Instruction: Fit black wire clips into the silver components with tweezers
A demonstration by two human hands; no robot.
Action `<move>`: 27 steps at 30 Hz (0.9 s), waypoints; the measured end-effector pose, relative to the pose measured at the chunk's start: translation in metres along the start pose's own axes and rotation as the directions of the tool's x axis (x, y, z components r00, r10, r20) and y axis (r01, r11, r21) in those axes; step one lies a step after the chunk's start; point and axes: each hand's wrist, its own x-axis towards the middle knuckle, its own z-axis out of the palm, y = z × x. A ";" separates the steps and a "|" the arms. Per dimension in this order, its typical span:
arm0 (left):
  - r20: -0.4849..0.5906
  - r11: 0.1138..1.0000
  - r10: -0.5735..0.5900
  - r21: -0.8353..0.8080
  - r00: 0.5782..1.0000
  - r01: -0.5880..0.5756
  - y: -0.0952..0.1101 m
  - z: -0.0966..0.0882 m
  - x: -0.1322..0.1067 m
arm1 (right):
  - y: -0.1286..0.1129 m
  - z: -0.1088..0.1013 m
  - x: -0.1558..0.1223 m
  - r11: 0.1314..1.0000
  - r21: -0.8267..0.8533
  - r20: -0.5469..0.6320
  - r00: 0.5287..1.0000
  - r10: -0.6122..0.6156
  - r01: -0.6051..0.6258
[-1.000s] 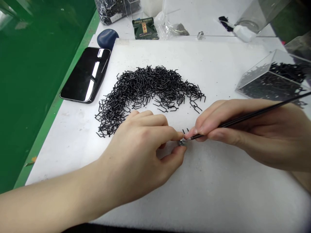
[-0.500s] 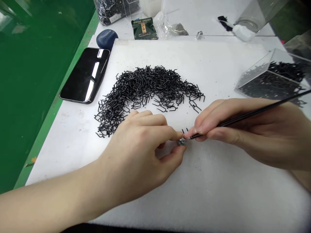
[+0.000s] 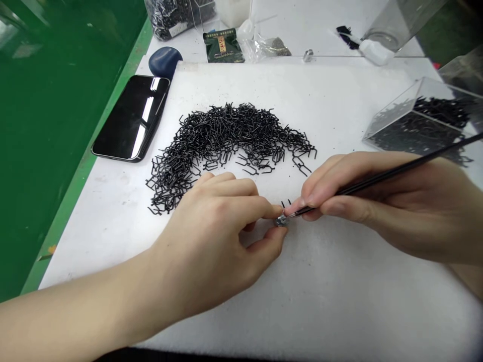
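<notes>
My left hand pinches a small shiny metal part between thumb and fingertips, just below a heap of bent black wire pieces. My right hand grips a slender black tool, and its metal tip meets the small part. Two or so tiny black wire ends stick up just behind the fingertips. The underside of the small part is hidden by my fingers.
A white foam pad lies under everything, with a black phone beside it. A clear box of black wire pieces stands at the right. A bag of black parts and a green packet sit behind the pad.
The whole scene has drifted slightly left in view. My hands stay together on the small part, with no visible change of hold.
</notes>
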 end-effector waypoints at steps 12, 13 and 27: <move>0.007 0.999 -0.009 -0.032 1.000 0.009 -0.002 0.001 0.001 | 0.004 -0.001 -0.002 0.996 0.094 -0.148 0.989 0.016 -0.002; 0.010 0.999 -0.016 -0.052 1.000 0.016 -0.002 0.000 0.001 | 0.004 -0.002 -0.001 0.994 0.111 -0.184 0.983 0.016 0.005; -0.129 0.258 -0.663 -0.964 0.737 0.063 0.002 -0.011 0.024 | -0.002 -0.003 0.000 0.999 -0.008 -0.373 0.927 -0.041 0.041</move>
